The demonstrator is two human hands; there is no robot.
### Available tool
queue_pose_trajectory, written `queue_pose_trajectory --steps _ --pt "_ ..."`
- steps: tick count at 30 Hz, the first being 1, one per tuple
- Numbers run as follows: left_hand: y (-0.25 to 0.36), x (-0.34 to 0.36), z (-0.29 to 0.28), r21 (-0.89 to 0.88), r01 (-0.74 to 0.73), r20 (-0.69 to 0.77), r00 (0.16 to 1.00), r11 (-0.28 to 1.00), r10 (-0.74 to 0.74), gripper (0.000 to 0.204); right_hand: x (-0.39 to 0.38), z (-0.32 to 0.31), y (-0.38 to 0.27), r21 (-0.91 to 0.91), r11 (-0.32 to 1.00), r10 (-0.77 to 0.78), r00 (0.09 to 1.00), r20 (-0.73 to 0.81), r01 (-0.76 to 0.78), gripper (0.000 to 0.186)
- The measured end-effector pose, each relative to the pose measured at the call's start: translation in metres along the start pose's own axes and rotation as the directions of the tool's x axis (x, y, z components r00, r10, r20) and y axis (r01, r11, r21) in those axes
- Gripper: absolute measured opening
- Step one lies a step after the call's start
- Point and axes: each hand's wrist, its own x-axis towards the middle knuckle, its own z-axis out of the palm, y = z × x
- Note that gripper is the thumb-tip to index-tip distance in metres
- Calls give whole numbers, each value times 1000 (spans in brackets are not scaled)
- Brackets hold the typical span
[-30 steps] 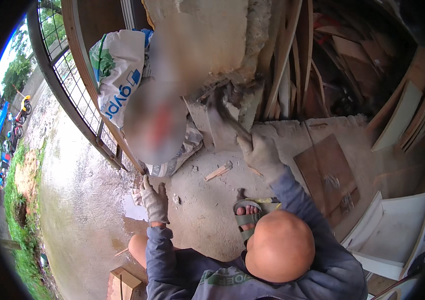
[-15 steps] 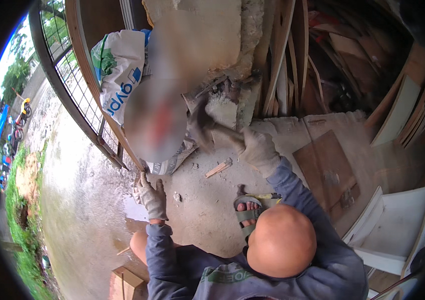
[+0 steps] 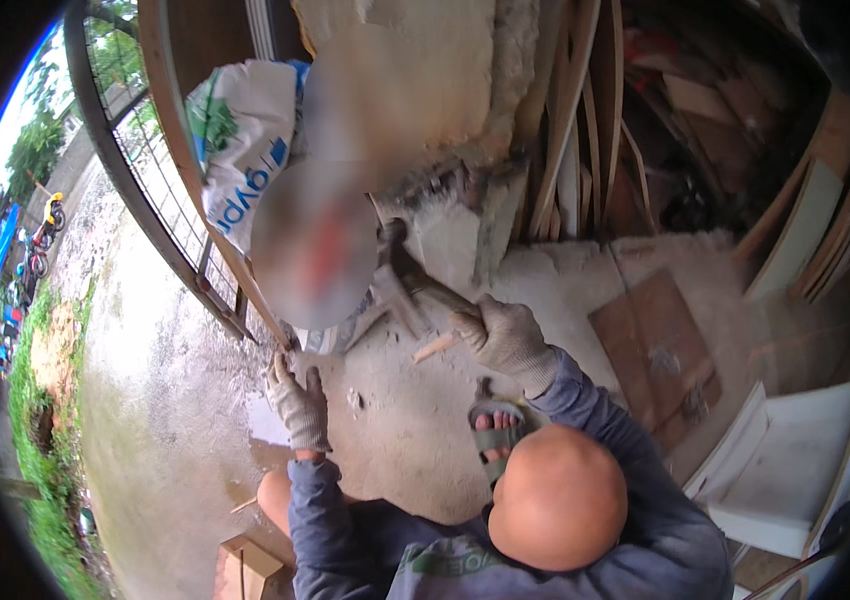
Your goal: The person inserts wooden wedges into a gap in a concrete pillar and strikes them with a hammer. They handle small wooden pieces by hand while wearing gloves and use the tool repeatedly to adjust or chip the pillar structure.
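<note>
My right hand [image 3: 510, 345], in a pale work glove, is closed round the handle of a hammer [image 3: 435, 288]. Its dark head is raised to the upper left, near a blurred patch that hides what lies behind. My left hand [image 3: 299, 405], gloved too, has its fingers at the lower end of a long wooden board [image 3: 263, 312] and its thumb held apart; the fingers seem to grip that end. The board slants up to the far left beside a metal mesh gate [image 3: 150, 165]. Short wood pieces [image 3: 437, 347] lie on the floor below the hammer.
A white printed sack [image 3: 245, 130] leans behind the board. A second hammer [image 3: 483, 388] lies by my sandalled foot [image 3: 497, 430]. Wooden panels [image 3: 570, 120] stand at the back right. A brown sheet [image 3: 655, 355] and a white drawer-like box [image 3: 785, 470] are to the right.
The right hand has moved slightly left and down with its hammer, whose head now shows more clearly. My left hand stays at the board's end. The foot now hides the second hammer's handle.
</note>
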Motion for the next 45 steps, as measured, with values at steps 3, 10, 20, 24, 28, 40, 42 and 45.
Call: queue_pose_trajectory --steps 3,10,20,24,28,40,42,45 --pt "-13 -5 0 166 -5 70 998 986 -7 69 -24 -2 -29 186 957 -213 974 -76 224 42" --pt "3 4 9 51 45 88 995 998 -49 69 0 2 9 143 985 -90 994 -60 97 38" --pt "-32 -2 9 178 100 159 979 979 -129 72 -4 -30 -39 273 832 -477 874 -92 482 43" --pt "-3 -5 6 35 74 105 991 997 -77 70 -16 14 25 158 987 31 999 28 -35 37" --pt "-19 -14 0 56 37 102 994 998 -43 71 -23 -1 -12 256 967 24 997 -74 -4 37" --pt "-12 -3 16 37 -34 102 994 999 30 64 -23 31 -3 177 984 20 994 109 -39 48" --pt "-2 -1 5 55 -13 160 987 998 4 55 -40 27 -10 192 979 -85 995 52 74 46" --pt "-21 -8 13 4 -184 204 962 983 180 42 -105 21 7 126 985 89 968 233 -120 43"
